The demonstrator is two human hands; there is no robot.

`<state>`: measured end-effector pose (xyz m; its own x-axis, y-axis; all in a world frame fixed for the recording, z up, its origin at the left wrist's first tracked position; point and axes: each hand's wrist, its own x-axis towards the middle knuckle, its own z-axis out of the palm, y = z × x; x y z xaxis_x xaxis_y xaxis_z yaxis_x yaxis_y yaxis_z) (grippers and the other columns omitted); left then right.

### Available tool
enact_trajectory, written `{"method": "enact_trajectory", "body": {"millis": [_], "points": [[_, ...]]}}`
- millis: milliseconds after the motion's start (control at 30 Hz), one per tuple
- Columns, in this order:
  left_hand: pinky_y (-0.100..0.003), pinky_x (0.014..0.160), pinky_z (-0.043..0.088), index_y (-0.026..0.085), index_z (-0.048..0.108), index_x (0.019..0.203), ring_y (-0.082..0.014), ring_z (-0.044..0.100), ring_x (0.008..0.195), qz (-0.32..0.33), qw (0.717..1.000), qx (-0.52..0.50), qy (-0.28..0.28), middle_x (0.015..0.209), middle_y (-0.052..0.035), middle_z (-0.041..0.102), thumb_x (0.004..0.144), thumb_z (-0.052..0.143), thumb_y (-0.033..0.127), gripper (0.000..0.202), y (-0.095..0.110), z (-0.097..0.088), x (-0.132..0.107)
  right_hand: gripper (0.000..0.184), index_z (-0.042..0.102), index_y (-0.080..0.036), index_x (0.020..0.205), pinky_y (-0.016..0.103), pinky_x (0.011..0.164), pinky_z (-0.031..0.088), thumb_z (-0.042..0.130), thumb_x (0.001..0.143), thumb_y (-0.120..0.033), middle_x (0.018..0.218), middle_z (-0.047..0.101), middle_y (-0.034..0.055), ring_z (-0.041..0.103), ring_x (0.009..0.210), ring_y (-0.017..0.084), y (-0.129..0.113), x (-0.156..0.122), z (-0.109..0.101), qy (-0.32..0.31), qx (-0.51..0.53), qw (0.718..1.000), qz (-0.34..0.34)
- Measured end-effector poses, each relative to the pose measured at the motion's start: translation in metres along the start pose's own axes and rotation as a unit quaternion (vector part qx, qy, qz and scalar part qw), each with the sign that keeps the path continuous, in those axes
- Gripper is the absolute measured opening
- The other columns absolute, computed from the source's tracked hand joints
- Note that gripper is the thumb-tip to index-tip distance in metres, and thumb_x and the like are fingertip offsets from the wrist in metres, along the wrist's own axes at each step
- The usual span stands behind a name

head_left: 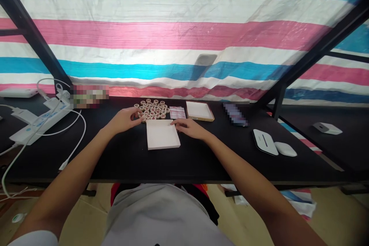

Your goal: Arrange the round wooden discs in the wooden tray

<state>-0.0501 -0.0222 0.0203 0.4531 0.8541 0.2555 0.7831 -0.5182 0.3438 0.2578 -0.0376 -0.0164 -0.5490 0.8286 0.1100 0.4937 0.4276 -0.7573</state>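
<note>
Reaching forward in the head view, the left hand [123, 120] has its fingertips drawn together at the near-left edge of the pile of wooden discs [152, 109]. Whether one disc sits between them, I cannot tell. The right hand [188, 127] lies loose and flat, grasping nothing, with its fingers touching the far right corner of the white box [162, 134]. That box sits on the black table [129, 157], just nearer than the pile, and its top is bare. Every disc is heaped behind it. Beside the heap lie a folded grid sheet [177, 112] and a tan-rimmed tray [199, 110].
</note>
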Motion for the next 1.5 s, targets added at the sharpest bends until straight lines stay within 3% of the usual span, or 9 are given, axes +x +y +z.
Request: {"method": "enact_trajectory", "body": {"millis": [133, 300, 433, 633, 833, 1033, 1233, 1500], "points": [[-0.024, 0.065, 0.042, 0.019, 0.063, 0.101, -0.0124, 0.053, 0.066, 0.043, 0.997, -0.066, -0.013, 0.076, -0.0004, 0.061, 0.084, 0.049, 0.051, 0.039, 0.014, 0.013, -0.001, 0.033, 0.065, -0.015, 0.107, 0.025, 0.066, 0.042, 0.046, 0.079, -0.014, 0.074, 0.062, 0.0007, 0.055, 0.067, 0.013, 0.001, 0.000, 0.000, -0.002, -0.017, 1.000, 0.002], [-0.026, 0.073, 0.044, 0.018, 0.064, 0.099, -0.0149, 0.057, 0.076, 0.101, 0.990, -0.073, -0.071, 0.083, -0.0032, 0.063, 0.086, 0.048, 0.049, 0.038, 0.022, 0.027, -0.001, 0.029, 0.067, -0.016, 0.099, 0.025, 0.068, 0.042, 0.046, 0.079, -0.013, 0.075, 0.062, 0.0011, 0.054, 0.068, 0.013, 0.004, 0.001, 0.001, 0.005, -0.055, 0.998, -0.024], [-0.027, 0.074, 0.045, 0.018, 0.064, 0.098, -0.0154, 0.058, 0.077, 0.116, 0.987, -0.075, -0.082, 0.085, -0.0043, 0.064, 0.085, 0.049, 0.049, 0.037, 0.022, 0.026, -0.004, 0.023, 0.066, -0.016, 0.088, 0.025, 0.067, 0.041, 0.047, 0.076, -0.013, 0.075, 0.061, 0.0016, 0.052, 0.065, 0.013, 0.002, 0.001, 0.002, 0.008, -0.082, 0.995, -0.049], [-0.024, 0.068, 0.046, 0.018, 0.064, 0.096, -0.0121, 0.056, 0.066, 0.113, 0.987, -0.097, -0.058, 0.075, -0.0024, 0.063, 0.083, 0.051, 0.048, 0.036, 0.032, 0.017, -0.011, 0.018, 0.063, -0.016, 0.077, 0.023, 0.063, 0.040, 0.048, 0.069, -0.011, 0.070, 0.059, -0.0003, 0.050, 0.063, 0.012, -0.004, -0.004, -0.002, -0.014, -0.033, 0.998, -0.045], [-0.021, 0.062, 0.042, 0.020, 0.066, 0.094, -0.0111, 0.056, 0.062, 0.148, 0.972, -0.074, -0.165, 0.072, 0.0000, 0.064, 0.080, 0.056, 0.040, 0.027, 0.031, 0.023, -0.008, 0.017, 0.066, -0.016, 0.075, 0.022, 0.061, 0.040, 0.051, 0.068, -0.011, 0.065, 0.058, -0.0007, 0.050, 0.060, 0.012, -0.004, -0.003, 0.002, -0.042, -0.077, 0.995, -0.041], [-0.025, 0.070, 0.042, 0.020, 0.063, 0.107, -0.0172, 0.060, 0.081, 0.085, 0.988, -0.004, -0.129, 0.091, -0.0040, 0.064, 0.087, 0.047, 0.044, 0.036, 0.017, 0.032, 0.000, 0.027, 0.068, -0.016, 0.098, 0.025, 0.067, 0.043, 0.050, 0.078, -0.016, 0.075, 0.062, 0.0023, 0.055, 0.065, 0.013, 0.003, 0.000, 0.006, -0.001, -0.113, 0.991, -0.068], [-0.027, 0.076, 0.044, 0.020, 0.062, 0.109, -0.0187, 0.060, 0.088, 0.048, 0.994, 0.027, -0.094, 0.108, -0.0061, 0.057, 0.088, 0.044, 0.045, 0.038, 0.018, 0.036, -0.002, 0.030, 0.068, -0.017, 0.103, 0.026, 0.070, 0.044, 0.049, 0.080, -0.015, 0.077, 0.064, 0.0034, 0.056, 0.067, 0.014, 0.002, 0.001, 0.004, 0.008, -0.146, 0.987, -0.063], [-0.026, 0.070, 0.043, 0.021, 0.060, 0.116, -0.0174, 0.058, 0.079, 0.048, 0.994, 0.009, -0.098, 0.098, -0.0050, 0.058, 0.087, 0.046, 0.043, 0.039, 0.018, 0.035, -0.002, 0.030, 0.068, -0.016, 0.104, 0.026, 0.069, 0.045, 0.049, 0.080, -0.013, 0.077, 0.064, 0.0035, 0.057, 0.067, 0.014, -0.001, 0.001, 0.003, 0.004, -0.146, 0.987, -0.063]]}}
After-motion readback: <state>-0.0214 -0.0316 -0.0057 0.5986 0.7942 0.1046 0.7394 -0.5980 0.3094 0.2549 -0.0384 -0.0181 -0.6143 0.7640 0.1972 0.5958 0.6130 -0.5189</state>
